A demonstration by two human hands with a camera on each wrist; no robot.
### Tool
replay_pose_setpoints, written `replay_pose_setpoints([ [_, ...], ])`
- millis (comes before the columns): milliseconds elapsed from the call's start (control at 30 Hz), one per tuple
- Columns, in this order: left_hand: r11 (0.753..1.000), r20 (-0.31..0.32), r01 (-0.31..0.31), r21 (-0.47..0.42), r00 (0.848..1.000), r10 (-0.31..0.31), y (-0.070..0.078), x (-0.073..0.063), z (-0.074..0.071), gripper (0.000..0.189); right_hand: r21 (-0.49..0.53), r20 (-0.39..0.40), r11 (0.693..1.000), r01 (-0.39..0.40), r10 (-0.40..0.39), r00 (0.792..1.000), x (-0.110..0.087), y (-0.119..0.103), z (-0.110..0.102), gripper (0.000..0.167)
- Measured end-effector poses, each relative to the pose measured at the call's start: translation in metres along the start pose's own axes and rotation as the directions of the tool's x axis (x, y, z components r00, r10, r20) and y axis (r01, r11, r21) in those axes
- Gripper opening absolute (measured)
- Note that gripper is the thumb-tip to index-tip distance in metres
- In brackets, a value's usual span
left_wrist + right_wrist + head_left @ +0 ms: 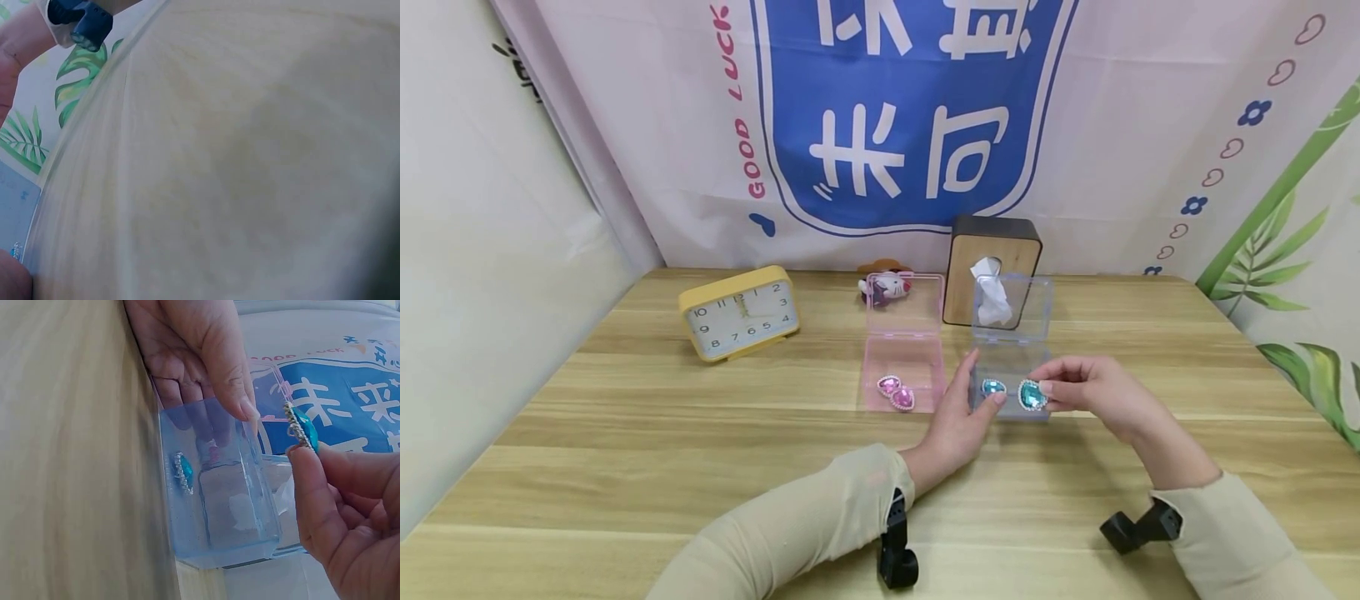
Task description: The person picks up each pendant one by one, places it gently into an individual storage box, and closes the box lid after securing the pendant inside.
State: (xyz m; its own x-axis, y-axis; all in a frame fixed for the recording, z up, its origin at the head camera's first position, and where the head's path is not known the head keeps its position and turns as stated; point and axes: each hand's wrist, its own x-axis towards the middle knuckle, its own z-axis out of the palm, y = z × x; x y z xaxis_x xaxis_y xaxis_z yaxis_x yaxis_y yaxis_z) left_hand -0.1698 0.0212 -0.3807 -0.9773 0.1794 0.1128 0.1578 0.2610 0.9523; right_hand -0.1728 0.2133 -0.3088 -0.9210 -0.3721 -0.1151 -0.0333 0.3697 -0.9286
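Note:
My right hand [1093, 392] pinches a teal gem with a beaded rim [1032, 396] between thumb and forefinger, over the right part of a clear blue hinged box [1011, 358]. In the right wrist view the held gem [306, 428] is seen edge-on, above the rim. A second teal gem [993, 387] lies inside the box. My left hand [951, 429] holds the box at its near left corner, fingers along the left side and thumb at the rim. The blue lid [1033, 308] stands raised at the back.
Left of the blue box, a clear pink box [902, 350] with its lid up contains two pink gems [896, 393]. Behind them are a small plush toy [887, 287] and a wooden tissue box [962, 275]. A yellow clock [741, 312] stands at the far left.

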Motion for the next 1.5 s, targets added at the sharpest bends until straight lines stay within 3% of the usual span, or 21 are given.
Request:
replay_pose_setpoints([
  [300, 1.0, -0.004, -0.008, 0.001, 1.0, 0.008, -0.001, 0.0, 0.001, 0.065, -0.029, -0.075, 1.0, 0.004, -0.006, 0.997, 0.014, 0.002, -0.001, 0.027],
  [467, 1.0, -0.001, -0.008, -0.002, 1.0, 0.008, 0.0, 0.0, 0.001, 0.065, -0.162, -0.066, 0.987, 0.004, -0.015, 0.998, 0.023, 0.0, -0.003, 0.023],
  [667, 1.0, 0.003, -0.007, -0.008, 1.0, 0.007, -0.002, 0.001, 0.0, 0.065, -0.315, 0.0, 0.948, 0.051, -0.054, 0.999, 0.033, -0.003, -0.003, 0.02],
  [867, 1.0, 0.01, 0.0, -0.011, 1.0, 0.0, -0.003, 0.001, 0.0, 0.065, -0.448, 0.092, 0.887, 0.111, -0.077, 0.993, 0.044, -0.005, -0.002, 0.017],
  [1200, 1.0, 0.011, 0.001, -0.005, 1.0, -0.001, -0.003, 0.0, -0.001, 0.065, -0.665, 0.18, 0.721, 0.196, -0.101, 0.979, 0.057, -0.009, 0.006, 0.014],
  [1500, 1.0, 0.017, -0.002, -0.016, 1.0, 0.002, -0.002, 0.0, -0.002, 0.064, -0.714, 0.19, 0.658, 0.24, -0.149, 0.971, 0.066, -0.003, 0.012, 0.012],
])
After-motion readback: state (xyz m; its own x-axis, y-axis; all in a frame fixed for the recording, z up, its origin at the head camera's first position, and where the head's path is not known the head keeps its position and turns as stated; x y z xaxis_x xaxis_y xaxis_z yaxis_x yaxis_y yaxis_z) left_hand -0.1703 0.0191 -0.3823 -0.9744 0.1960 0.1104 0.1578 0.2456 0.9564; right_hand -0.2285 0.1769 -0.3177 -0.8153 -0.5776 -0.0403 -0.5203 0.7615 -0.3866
